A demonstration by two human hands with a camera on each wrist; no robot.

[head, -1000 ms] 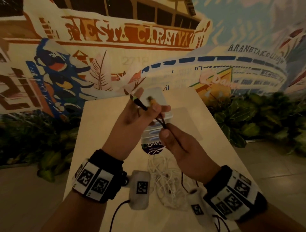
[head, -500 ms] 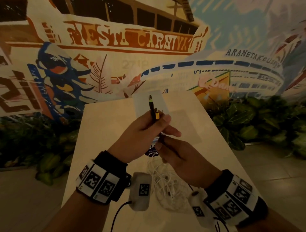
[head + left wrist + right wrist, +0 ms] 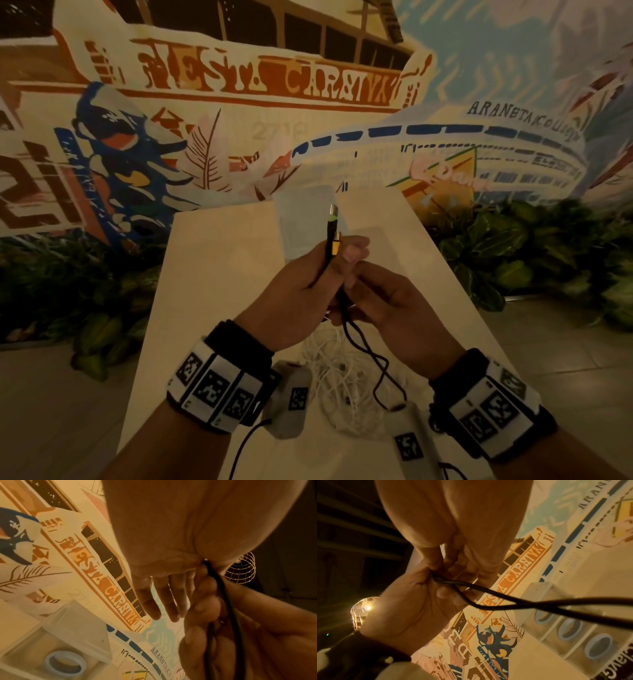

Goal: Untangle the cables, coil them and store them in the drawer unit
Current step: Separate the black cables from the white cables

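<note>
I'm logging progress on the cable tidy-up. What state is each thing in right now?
Black cable with green and orange plugs: lifted off the table, doubled, both plug ends side by side, not coiled.
Left hand: pinches the cable just below the plugs.
Right hand: grips the two hanging strands.
White cable bundle: tangled, lying on the table.
Translucent plastic drawer unit: standing on the table; drawers appear closed.

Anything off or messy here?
White cables lie in a loose tangle on the table, not yet coiled. Black cable, held by left hand and right hand, hangs in crossed loops.
</note>
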